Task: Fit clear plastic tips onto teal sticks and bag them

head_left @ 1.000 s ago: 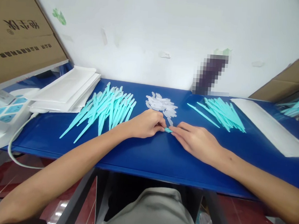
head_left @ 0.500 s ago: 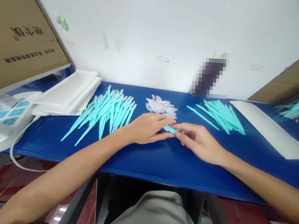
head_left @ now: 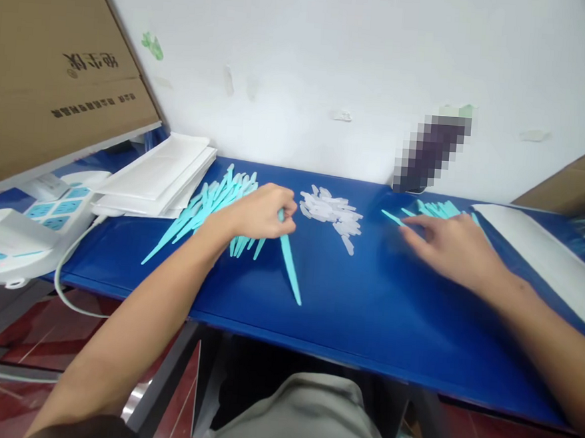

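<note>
My left hand (head_left: 270, 211) is closed around a turquoise eyebrow razor (head_left: 290, 269), its tapered handle slanting down toward the front. Beside and partly behind that hand lies a pile of turquoise razors with pale caps (head_left: 211, 203). My right hand (head_left: 445, 246) reaches over the second pile of turquoise razors (head_left: 438, 208), thumb and fingers apart. Its fingertips are at a single razor (head_left: 391, 216) on the pile's left edge, and the hand hides much of this pile. Between both hands lies a heap of small translucent blade caps (head_left: 330, 208).
The blue table (head_left: 335, 322) meets a white wall at the back. White bags (head_left: 158, 176) are stacked at the left, near a power strip (head_left: 55, 212) with a cable. Cardboard (head_left: 59, 42) stands behind them. A long white strip (head_left: 540, 260) lies at the right.
My hands were together at the middle over a turquoise piece; now they are apart. The left has moved left with a razor, the right has moved right to the other pile. The view has shifted slightly.
</note>
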`<action>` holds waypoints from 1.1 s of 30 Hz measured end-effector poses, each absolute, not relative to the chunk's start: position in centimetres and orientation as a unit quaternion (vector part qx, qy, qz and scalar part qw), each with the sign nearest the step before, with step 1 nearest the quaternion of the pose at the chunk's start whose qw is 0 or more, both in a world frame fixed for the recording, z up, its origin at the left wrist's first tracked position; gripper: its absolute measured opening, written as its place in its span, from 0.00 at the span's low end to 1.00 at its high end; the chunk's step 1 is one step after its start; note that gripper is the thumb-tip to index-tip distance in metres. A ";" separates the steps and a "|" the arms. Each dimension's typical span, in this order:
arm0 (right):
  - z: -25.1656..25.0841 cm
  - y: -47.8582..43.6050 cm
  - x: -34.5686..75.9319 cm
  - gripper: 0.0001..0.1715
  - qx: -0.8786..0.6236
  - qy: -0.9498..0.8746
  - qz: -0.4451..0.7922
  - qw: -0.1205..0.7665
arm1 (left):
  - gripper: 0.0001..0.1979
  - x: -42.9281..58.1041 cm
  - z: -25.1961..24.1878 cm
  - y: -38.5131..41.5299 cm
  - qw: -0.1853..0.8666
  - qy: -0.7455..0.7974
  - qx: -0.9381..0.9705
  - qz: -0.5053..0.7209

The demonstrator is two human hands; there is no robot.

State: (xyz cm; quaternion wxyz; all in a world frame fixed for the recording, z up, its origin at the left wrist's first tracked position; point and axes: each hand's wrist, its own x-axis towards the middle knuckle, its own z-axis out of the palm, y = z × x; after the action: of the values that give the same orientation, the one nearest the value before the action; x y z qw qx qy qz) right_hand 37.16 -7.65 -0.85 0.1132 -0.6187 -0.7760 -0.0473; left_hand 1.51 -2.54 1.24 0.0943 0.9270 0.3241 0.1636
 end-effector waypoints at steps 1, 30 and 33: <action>-0.8 -7.0 38.1 0.27 -0.651 -0.749 -0.069 0.099 | 0.07 0.7 1.3 -2.1 0.081 0.350 0.921 0.150; -3.5 -5.6 39.0 0.22 -0.513 -0.842 0.000 0.163 | 0.20 5.2 -0.9 -4.6 0.017 0.280 0.943 0.179; -3.4 -5.7 38.5 0.21 -0.514 -0.837 0.011 0.187 | 0.16 6.5 -1.6 -5.5 0.009 0.255 0.952 0.168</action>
State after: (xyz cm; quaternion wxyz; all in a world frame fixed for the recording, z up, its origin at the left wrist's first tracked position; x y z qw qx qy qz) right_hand 38.54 -5.68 -3.44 0.1868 -0.5139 -0.8372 0.0109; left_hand 6.45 -5.47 -1.56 0.0090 0.9523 0.2547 0.1677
